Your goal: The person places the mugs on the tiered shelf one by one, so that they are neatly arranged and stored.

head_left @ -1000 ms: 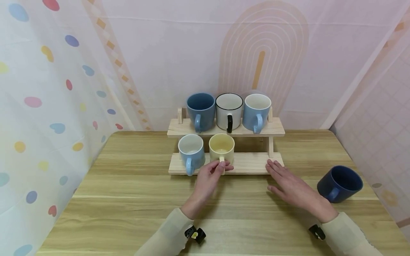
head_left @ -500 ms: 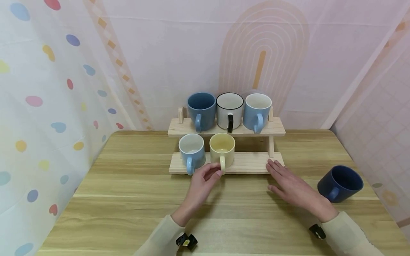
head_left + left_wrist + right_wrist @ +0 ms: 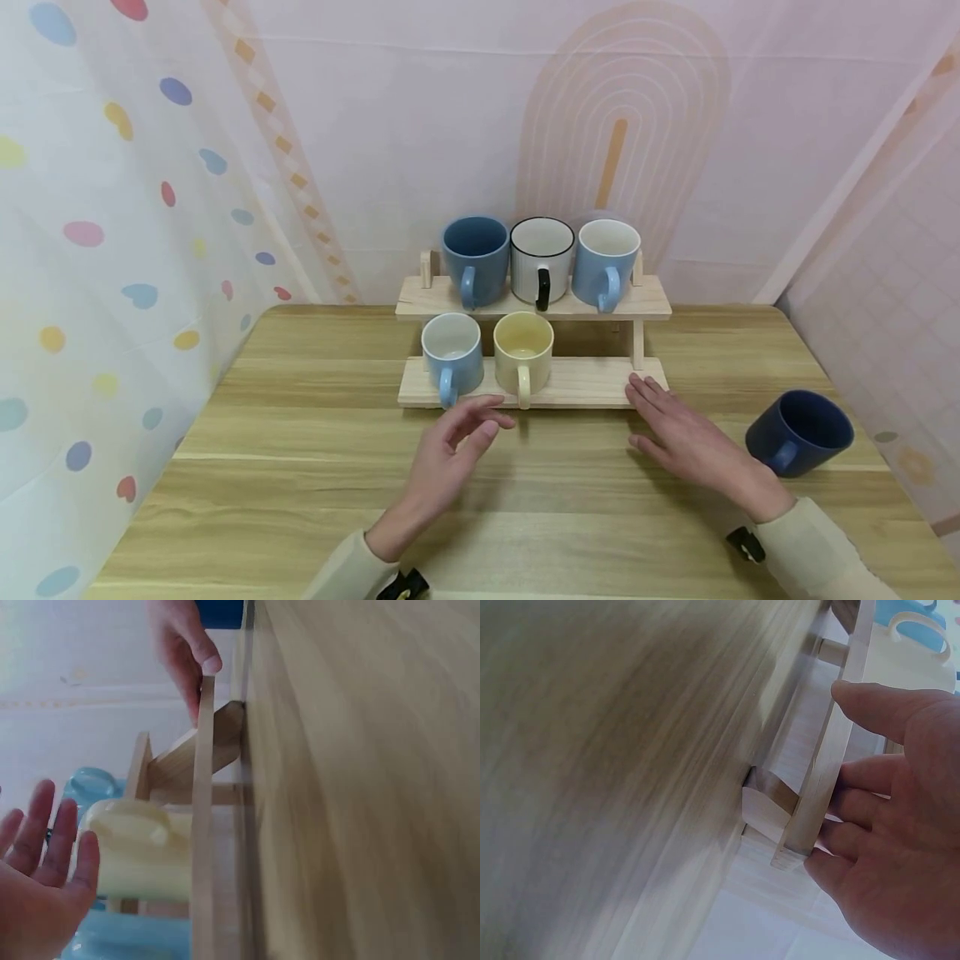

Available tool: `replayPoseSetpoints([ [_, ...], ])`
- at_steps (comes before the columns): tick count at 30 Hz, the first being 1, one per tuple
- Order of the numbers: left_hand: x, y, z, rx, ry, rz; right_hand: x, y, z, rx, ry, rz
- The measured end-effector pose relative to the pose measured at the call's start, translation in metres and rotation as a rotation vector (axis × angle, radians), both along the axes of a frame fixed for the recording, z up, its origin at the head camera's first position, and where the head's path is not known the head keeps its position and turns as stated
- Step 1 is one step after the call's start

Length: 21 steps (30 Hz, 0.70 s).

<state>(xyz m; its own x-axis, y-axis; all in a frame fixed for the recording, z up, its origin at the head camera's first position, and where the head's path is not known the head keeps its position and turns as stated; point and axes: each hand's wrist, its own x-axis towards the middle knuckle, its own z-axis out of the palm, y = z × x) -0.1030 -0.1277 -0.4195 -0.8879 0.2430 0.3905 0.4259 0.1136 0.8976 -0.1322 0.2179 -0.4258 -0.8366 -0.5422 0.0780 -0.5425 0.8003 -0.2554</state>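
Observation:
My left hand hovers in front of the rack's lower board, its fingers loosely bent around nothing. Just beyond its fingertips stands a pale yellow mug, handle toward me, apart from the hand. A light blue mug stands left of it on the same board. My right hand rests with extended fingers on the right end of the two-tier wooden rack; the right wrist view shows the fingertips at the board. Right of that hand, on the table, is a dark navy mug.
On the upper tier stand a blue mug, a white mug with black rim and handle, and a light blue mug with white inside. Patterned curtains close off the back and sides of the wooden table.
My left hand has let go of the yellow mug's handle and drawn back toward the lower left. The mug stays upright on the lower board. My right hand keeps its place.

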Motion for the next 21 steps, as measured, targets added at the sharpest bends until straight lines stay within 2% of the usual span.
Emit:
replayPoseSetpoints([
  [4, 0.0, -0.014, 0.006, -0.04, 0.141, 0.009, 0.0, 0.0, 0.0, -0.001, 0.003, -0.003],
  [8, -0.003, -0.03, 0.014, -0.091, 0.222, 0.067, 0.001, 0.0, 0.0, -0.004, 0.007, -0.003],
  [15, -0.01, -0.062, 0.02, -0.219, 0.278, 0.208, 0.0, 0.0, 0.001, -0.005, 0.009, -0.001],
  [18, -0.014, -0.075, 0.016, -0.329, 0.271, 0.251, 0.0, -0.001, 0.001, -0.005, 0.009, -0.002],
  [21, -0.02, -0.088, 0.01, -0.452, 0.26, 0.263, 0.0, -0.001, 0.001, -0.004, 0.012, -0.001],
])
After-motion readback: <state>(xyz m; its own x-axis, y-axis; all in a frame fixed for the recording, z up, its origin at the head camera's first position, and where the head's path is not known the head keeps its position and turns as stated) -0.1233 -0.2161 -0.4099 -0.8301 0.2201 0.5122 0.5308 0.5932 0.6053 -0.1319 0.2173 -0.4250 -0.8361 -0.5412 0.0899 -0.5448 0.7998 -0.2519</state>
